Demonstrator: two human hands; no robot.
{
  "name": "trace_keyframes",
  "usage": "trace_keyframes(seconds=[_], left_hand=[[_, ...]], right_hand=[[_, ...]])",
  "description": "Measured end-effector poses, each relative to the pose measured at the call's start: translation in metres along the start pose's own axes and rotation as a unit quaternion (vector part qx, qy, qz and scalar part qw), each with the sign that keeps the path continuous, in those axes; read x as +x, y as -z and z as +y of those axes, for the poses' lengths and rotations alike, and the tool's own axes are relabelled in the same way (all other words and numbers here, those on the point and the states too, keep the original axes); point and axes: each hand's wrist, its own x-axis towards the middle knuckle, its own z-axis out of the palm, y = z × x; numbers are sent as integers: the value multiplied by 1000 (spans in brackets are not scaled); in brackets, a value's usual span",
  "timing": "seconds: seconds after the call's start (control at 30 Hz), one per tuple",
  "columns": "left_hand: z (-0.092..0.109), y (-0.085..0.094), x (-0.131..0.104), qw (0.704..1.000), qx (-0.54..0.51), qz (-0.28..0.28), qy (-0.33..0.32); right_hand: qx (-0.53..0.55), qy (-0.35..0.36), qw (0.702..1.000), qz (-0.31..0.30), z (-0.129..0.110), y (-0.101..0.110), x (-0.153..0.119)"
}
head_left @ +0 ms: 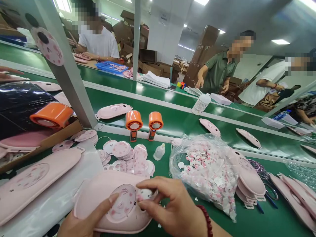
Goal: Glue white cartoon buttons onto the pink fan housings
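My left hand [81, 222] grips a pale pink oval shell [98, 187] from its lower left, thumb on the round printed disc [122, 204] set in its face. My right hand [175, 205] pinches a small white cat-face piece [145, 195] between thumb and fingers, just at the disc's right edge. Whether the piece touches the shell I cannot tell. Beyond the shell lies a pile of round pink printed discs [134, 158]. To the right, a clear plastic bag [177, 153] holds many small cat-face pieces [202, 154].
A small dropper bottle [159, 152] and two orange handheld fans [134, 121] stand ahead. More pink shells lie left [29, 184] and right [249, 174], near scissors [271, 192]. A metal post [66, 75] rises at left. Shells sit on the green conveyor [170, 123]; co-workers stand beyond.
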Motion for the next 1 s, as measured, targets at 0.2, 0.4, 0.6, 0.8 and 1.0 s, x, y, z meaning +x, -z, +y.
trace_keyframes(seconds=[0.2, 0.4, 0.6, 0.8, 1.0], left_hand=[[6, -1, -14, 1000, -13, -3, -18], [6, -1, -20, 999, -23, 7, -24], [1, 4, -20, 1000, -19, -10, -14], [-1, 7, -18, 999, -45, -1, -26], [-4, 13, -15, 997, -59, -10, -42]], right_hand=[[-115, 164, 980, 22, 8, -38, 0], [-139, 162, 975, 59, -1, -47, -4], [16, -6, 998, 67, -12, -40, -6], [64, -60, 991, 98, -16, -20, -5], [153, -124, 979, 42, -9, -16, -9]])
